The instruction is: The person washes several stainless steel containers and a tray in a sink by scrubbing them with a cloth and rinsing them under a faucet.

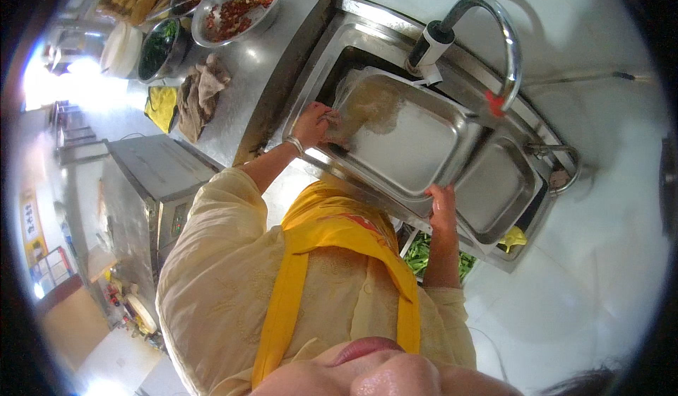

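Over the sink [381,18], a shallow metal tray [417,142] lies between the two hands. Long axis looks roughly left to right, slanting toward the person at the right end; fisheye bends it, so treat the angle as approximate.

Key relation: contacts are uneven. Left hand [316,126] is at the left end; right hand [442,207] is at the near right corner. So the tray's body lies to the right of the left hand, and up and left of the right one. Far edge has no hand on it.

Grip, right: fingers curled over the rim, pinching the corner. Grip, left: fingers bent at the left rim; can't tell if they pinch it or just rest there.

Brownish wet patch [374,106] sits in the far left part of the tray, so the left hand is nearer to it.

Clearances: second metal pan [496,188] is just beside the tray on the right, close to the right hand. Tap [510,50] arches beyond the far right corner. Brown cloth [203,92] is well apart, on the counter [265,57] to the left.
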Available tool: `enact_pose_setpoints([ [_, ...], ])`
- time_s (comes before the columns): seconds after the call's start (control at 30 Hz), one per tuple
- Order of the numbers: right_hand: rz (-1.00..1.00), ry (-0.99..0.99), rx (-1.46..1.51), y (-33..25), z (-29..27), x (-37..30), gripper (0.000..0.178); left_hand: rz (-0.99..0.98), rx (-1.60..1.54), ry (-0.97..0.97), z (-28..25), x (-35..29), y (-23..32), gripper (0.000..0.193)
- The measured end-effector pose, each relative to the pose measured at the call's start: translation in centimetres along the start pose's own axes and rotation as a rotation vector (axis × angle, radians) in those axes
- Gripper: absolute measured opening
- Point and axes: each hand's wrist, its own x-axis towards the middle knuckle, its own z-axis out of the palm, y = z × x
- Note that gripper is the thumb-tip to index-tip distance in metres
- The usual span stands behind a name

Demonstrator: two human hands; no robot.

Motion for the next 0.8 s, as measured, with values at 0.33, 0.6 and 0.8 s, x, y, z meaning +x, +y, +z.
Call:
enact_pose_setpoints([
  [0.33, -0.500, 0.024, -0.102, -2.6, -1.9, -3.0, 0.090, -0.341, -0.515, 0.077, 2.5, -0.1, 0.0, 0.033],
  [0.6, -0.730, 0.179, -0.371, -1.7, -2.9, -4.8, 0.073, -0.428, -0.846, 0.008, 3.7, -0.3, 0.2, 0.034],
  [0.8, -0.723, 0.311, -0.467, 0.6, -4.3, -5.0, 0.063, -0.483, -0.796, 0.042, 4.5, 0.3, -1.6, 0.034],
])
